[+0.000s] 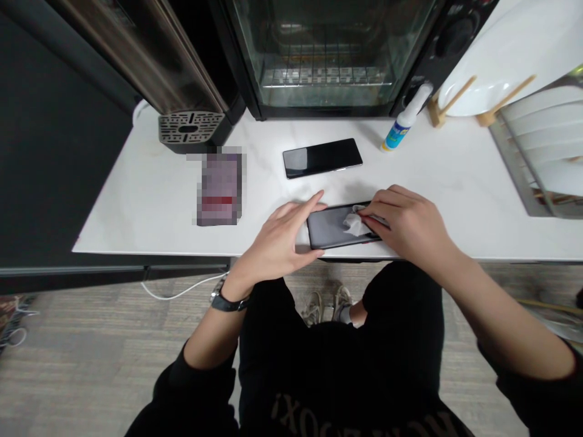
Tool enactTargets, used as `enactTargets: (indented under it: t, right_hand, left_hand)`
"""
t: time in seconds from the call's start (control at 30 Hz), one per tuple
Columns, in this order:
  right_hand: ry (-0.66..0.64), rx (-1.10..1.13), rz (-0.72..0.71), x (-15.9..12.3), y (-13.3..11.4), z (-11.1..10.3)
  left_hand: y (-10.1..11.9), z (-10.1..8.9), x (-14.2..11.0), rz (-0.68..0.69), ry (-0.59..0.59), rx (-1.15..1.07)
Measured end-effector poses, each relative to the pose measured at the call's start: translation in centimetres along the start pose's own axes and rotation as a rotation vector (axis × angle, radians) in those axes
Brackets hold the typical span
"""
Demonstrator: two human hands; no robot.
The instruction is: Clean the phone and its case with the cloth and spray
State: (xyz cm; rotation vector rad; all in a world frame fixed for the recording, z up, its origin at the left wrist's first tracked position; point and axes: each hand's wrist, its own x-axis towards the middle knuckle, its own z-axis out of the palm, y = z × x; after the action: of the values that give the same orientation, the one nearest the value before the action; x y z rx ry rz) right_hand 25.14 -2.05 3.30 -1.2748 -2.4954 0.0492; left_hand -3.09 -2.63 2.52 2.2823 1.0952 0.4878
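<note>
My left hand (282, 233) grips the left end of a black smartphone (325, 227) that lies screen up on the white counter. My right hand (405, 227) presses a crumpled white wipe (354, 223) onto the phone's face, near its right end. The wipe's far part and the phone's right end are hidden under those fingers. A second black smartphone (322, 158) lies flat farther back, apart from both hands. Beyond it, to the right, a white spray bottle with a blue label (403, 118) lies tilted against the counter's back.
The white marble-look counter (136, 206) holds a pixelated flat package (220, 188). A glass-door toaster oven (328, 60) and a dark appliance (189, 127) stand behind. A dish rack with white plates (542, 145) sits at right. A white cable hangs below.
</note>
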Motion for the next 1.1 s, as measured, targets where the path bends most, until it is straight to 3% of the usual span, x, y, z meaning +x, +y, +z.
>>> enactTargets:
  t: [0.1, 0.2, 0.4, 0.6, 0.83, 0.93, 1.1]
  right_hand:
    - [0.032, 0.025, 0.013, 0.1, 0.0, 0.7]
    - [0.053, 0.085, -0.004, 1.2, -1.7, 1.9]
    - [-0.002, 0.175, -0.170, 3.2, -5.0, 3.2]
    - [-0.140, 0.404, -0.302, 1.9, -2.4, 1.1]
    - [-0.276, 0.414, -0.308, 0.6, 2.3, -1.9]
    - [-0.242, 0.425, -0.284, 0.4, 2.2, -1.8]
    - [-0.141, 0.401, -0.342, 1.7, -0.7, 0.5]
  left_hand:
    - [-0.3, -0.2, 0.0, 0.016, -0.017, 0.004]
    - [-0.5, -0.2, 0.0, 0.011, -0.024, -0.011]
    - [-0.7, 0.1, 0.0, -0.028, 0.007, -0.014]
    - [-0.8, 0.1, 0.0, 0.034, -0.004, -0.009]
    - [-0.9, 0.1, -0.1, 0.051, -0.001, -0.007]
    - [-0.8, 0.2, -0.1, 0.032, 0.014, -0.016]
    - [-0.6, 0.2, 0.0, 0.000, 0.030, -0.043]
